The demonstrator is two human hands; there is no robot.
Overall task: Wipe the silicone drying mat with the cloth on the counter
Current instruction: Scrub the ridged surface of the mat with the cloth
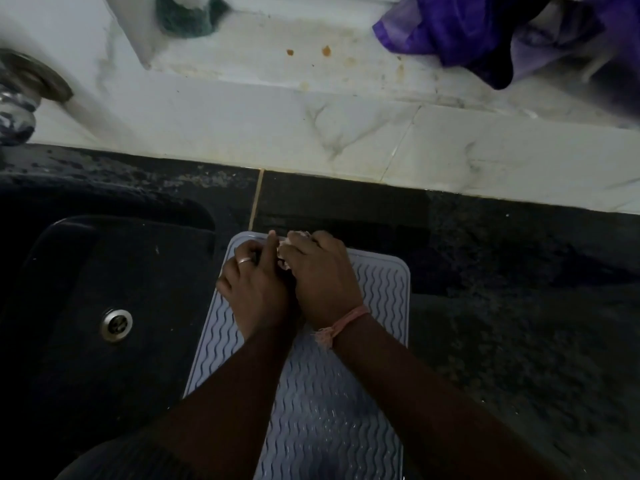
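The fingers of the right hand are curled down over a small pale cloth, bunching it so that only scraps of it show past the knuckles and along the thumb side. The left hand sits tight against the right one; its fingers are bent too, one of them poking up beside the cloth, though I cannot tell whether they actually pinch the fabric or only rest by it. A ring shows on one left finger, and a pinkish thread band is tied round the right wrist.

Both hands are at the far end of the silicone drying mat, a pale grey-blue sheet with wavy ridges that lies flat on the dark counter and runs back towards the person. The cloth is at the mat's far edge, under the right hand.

Just to the left of the mat is a black sink with a metal drain. Behind the counter rises a white marbled tile wall with a stained ledge; a purple cloth is heaped on it at the right, a green scrubber further left, and part of a metal tap shows at the far left.
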